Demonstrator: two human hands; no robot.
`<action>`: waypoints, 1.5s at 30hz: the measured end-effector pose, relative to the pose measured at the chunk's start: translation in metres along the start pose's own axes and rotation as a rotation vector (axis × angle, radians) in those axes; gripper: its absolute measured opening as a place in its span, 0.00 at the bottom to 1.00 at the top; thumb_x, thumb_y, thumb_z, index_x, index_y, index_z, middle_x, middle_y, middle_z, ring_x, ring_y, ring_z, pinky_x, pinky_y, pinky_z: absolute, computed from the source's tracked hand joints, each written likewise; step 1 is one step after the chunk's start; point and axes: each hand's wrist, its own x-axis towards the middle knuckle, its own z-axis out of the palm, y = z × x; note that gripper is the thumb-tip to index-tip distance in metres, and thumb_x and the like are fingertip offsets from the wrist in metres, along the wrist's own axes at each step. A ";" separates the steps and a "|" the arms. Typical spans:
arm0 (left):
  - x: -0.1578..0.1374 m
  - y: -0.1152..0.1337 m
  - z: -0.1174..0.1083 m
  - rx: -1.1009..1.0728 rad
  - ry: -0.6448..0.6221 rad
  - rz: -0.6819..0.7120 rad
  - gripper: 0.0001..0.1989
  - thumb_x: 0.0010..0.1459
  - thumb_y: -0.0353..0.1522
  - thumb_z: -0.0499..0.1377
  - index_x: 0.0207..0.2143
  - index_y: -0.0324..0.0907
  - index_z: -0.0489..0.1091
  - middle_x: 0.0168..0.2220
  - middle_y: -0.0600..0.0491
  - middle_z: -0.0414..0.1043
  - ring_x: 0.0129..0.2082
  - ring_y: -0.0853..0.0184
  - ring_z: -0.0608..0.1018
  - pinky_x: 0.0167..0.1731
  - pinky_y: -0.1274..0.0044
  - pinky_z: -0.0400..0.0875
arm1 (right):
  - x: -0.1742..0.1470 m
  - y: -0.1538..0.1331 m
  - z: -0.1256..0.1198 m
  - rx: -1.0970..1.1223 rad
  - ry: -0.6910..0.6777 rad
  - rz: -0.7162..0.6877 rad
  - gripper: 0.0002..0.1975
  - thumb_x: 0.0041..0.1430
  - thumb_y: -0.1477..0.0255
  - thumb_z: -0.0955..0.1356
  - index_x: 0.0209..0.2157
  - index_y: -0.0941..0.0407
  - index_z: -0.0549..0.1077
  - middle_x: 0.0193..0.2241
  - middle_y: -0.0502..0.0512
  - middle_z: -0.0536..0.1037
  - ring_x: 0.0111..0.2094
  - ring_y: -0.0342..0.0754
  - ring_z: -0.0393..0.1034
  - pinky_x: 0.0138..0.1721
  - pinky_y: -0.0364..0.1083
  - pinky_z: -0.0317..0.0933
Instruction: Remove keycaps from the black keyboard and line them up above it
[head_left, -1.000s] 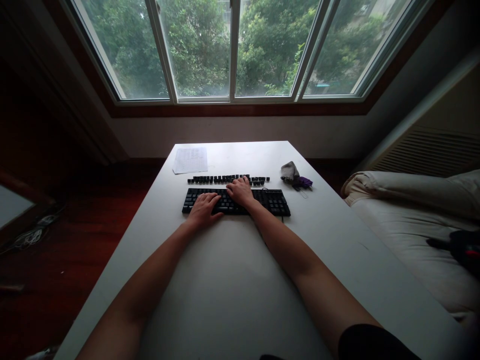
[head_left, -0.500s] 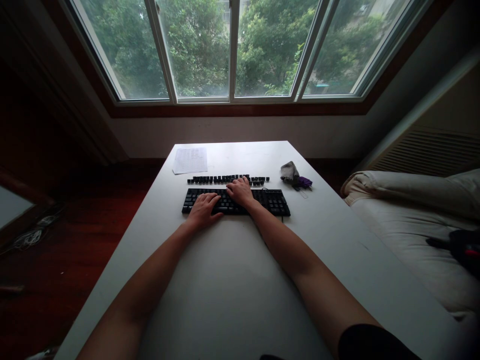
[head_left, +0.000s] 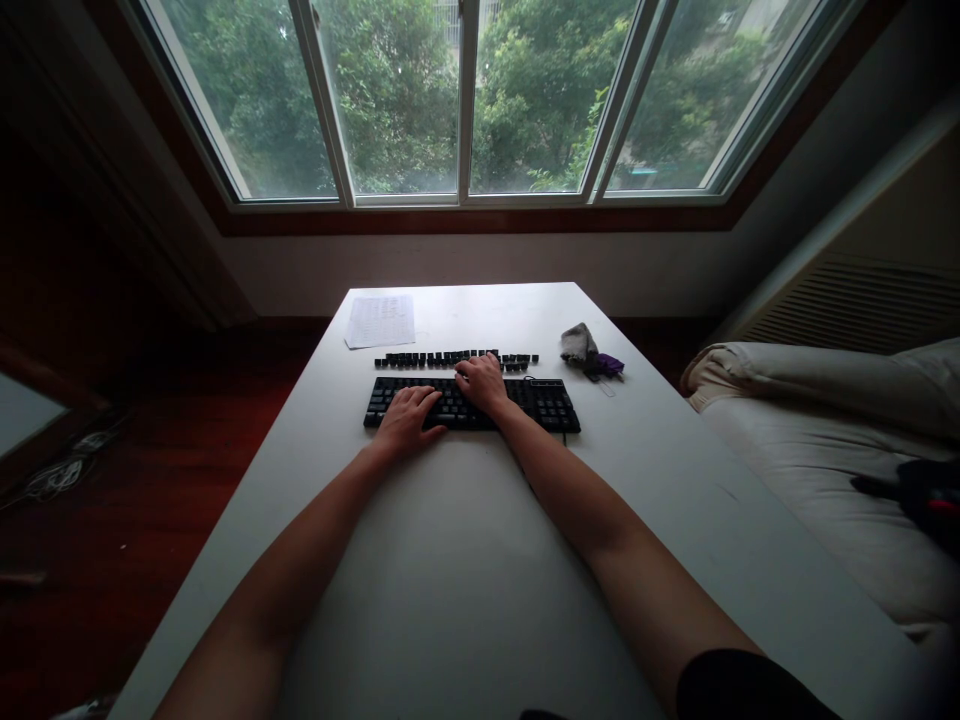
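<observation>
A black keyboard [head_left: 540, 402] lies on the white table, with a row of loose black keycaps [head_left: 420, 359] lined up just behind it. My left hand [head_left: 407, 415] rests on the left part of the keyboard, fingers stretched and thumb apart. Over the keyboard's upper middle is my right hand [head_left: 482, 383], its fingers a little bent and spread. Its fingertips reach the back edge of the keyboard, close to the keycaps. Any small piece beneath those fingertips is too hidden to make out.
A printed paper sheet [head_left: 381, 321] lies at the table's far left. To the right sits a grey cloth [head_left: 578, 344] beside a purple item [head_left: 609, 365]. A window [head_left: 525, 100] is beyond the table, and a pale sofa [head_left: 810, 450] stands on the right.
My right hand has shifted very slightly to the right over the keyboard. My left hand, the keyboard and the keycaps look the same.
</observation>
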 end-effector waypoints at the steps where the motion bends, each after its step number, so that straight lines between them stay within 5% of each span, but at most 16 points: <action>1: 0.000 0.000 0.000 0.001 -0.002 -0.002 0.33 0.57 0.44 0.63 0.63 0.45 0.63 0.62 0.45 0.63 0.61 0.51 0.64 0.64 0.58 0.56 | 0.000 0.000 0.000 0.005 0.003 0.001 0.11 0.65 0.66 0.66 0.44 0.52 0.78 0.41 0.58 0.78 0.47 0.56 0.66 0.63 0.59 0.43; 45: -0.001 -0.003 0.001 -0.023 -0.017 -0.011 0.34 0.57 0.45 0.63 0.63 0.46 0.63 0.62 0.45 0.63 0.62 0.51 0.64 0.64 0.57 0.55 | -0.001 0.000 -0.004 0.080 0.006 0.022 0.07 0.64 0.69 0.65 0.40 0.53 0.75 0.40 0.56 0.77 0.43 0.53 0.70 0.61 0.55 0.47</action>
